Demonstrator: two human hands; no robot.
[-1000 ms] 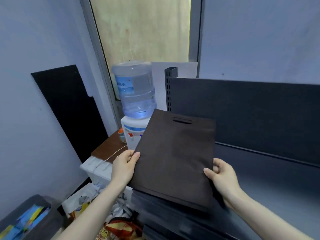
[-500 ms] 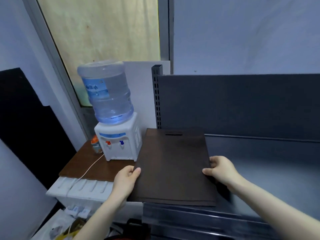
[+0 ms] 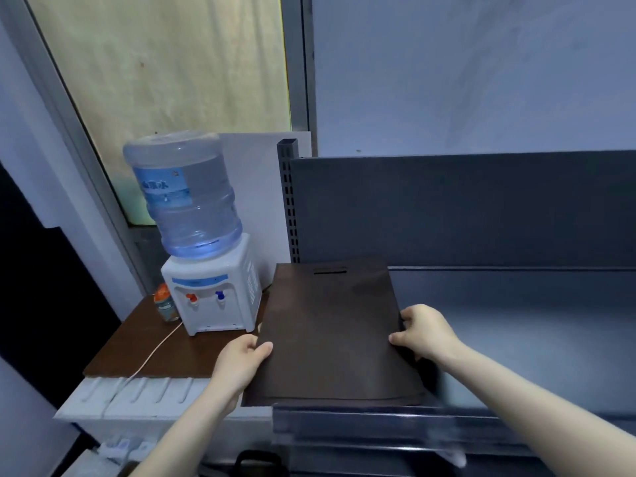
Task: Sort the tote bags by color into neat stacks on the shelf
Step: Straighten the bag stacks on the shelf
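A dark brown tote bag point(image 3: 330, 332) lies flat at the left end of the grey shelf point(image 3: 516, 342), its cut-out handle toward the back panel. Its left edge sticks out past the shelf's end. My left hand point(image 3: 242, 364) grips the bag's left edge, thumb on top. My right hand point(image 3: 425, 330) holds the right edge with the fingers curled round it. A second brown layer shows under the bag's front edge.
A white water dispenser point(image 3: 210, 294) with a blue bottle stands on a brown side table point(image 3: 137, 352) left of the shelf, an orange-capped bottle point(image 3: 165, 304) beside it. The dark grey back panel point(image 3: 464, 208) rises behind the shelf. A clear rail point(image 3: 361, 425) runs along the shelf's front.
The bag came down from a tilted hold in the air to lie flat on the shelf's left end. Both hands kept their grip on its side edges.
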